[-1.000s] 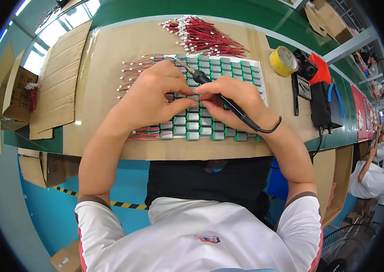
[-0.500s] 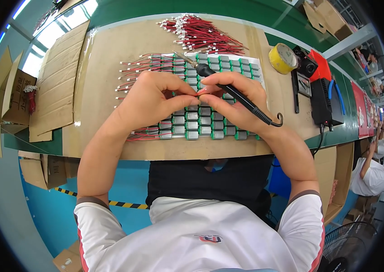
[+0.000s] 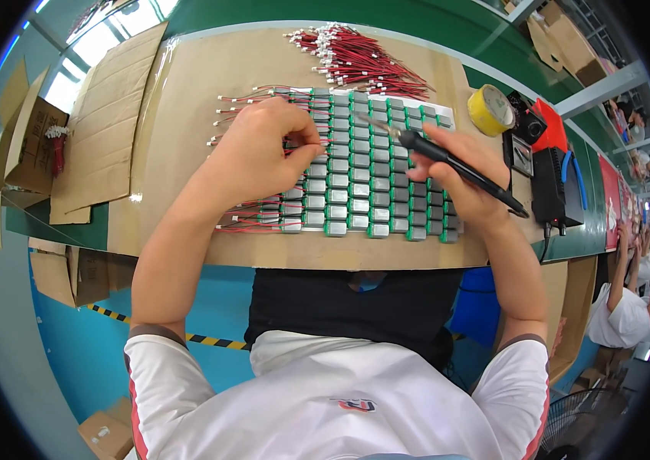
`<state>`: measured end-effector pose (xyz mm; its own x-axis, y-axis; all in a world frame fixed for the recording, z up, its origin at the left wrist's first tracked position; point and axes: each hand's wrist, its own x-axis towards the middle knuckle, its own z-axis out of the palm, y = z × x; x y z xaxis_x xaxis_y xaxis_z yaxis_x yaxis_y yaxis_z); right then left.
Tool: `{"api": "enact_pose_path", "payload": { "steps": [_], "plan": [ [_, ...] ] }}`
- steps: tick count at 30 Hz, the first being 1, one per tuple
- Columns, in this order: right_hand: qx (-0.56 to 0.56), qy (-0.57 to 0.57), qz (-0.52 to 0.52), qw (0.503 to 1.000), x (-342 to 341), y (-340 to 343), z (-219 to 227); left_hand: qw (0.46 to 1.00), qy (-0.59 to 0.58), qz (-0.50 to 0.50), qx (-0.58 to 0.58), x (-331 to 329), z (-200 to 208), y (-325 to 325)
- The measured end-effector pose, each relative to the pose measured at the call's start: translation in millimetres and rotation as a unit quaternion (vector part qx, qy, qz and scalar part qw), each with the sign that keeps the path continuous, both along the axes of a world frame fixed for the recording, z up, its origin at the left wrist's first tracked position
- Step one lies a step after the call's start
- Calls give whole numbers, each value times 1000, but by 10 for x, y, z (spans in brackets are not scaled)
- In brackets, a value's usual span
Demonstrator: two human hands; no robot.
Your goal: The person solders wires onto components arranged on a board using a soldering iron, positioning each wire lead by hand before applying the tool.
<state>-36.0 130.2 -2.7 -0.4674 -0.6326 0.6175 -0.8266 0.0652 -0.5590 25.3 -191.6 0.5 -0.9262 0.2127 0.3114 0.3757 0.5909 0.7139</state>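
Observation:
My left hand is closed in a pinch over the left side of the grid, its fingertips on a thin red wire lead. In my right hand is a soldering iron with a black handle, its metal tip pointing up and left over the grid. Beneath both hands lie rows of small grey blocks with green ends, which look like battery cells. Along the left column, red and black leads with white connectors stretch out to the left. My left hand hides part of that column.
A heap of red leads lies beyond the grid. At right stand a yellow tape roll, a black box-shaped unit with a cable, and blue-handled pliers. Flat cardboard and an open carton are at left.
My hands, which met over the middle of the grid, have parted. The right hand has moved right with the soldering iron; the left pinches at the left columns. The view has shifted slightly.

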Motion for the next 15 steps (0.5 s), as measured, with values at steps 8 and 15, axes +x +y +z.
{"api": "enact_pose_path", "payload": {
  "steps": [8, 15],
  "plan": [
    [12, -60, 16, 998, 175, -28, -121, 994, 69, -63, -60, -62, -117, -40],
    [23, -68, 7, 997, 179, -28, -136, 994, 40, -61, -78, -63, -95, -42]
  ]
}}
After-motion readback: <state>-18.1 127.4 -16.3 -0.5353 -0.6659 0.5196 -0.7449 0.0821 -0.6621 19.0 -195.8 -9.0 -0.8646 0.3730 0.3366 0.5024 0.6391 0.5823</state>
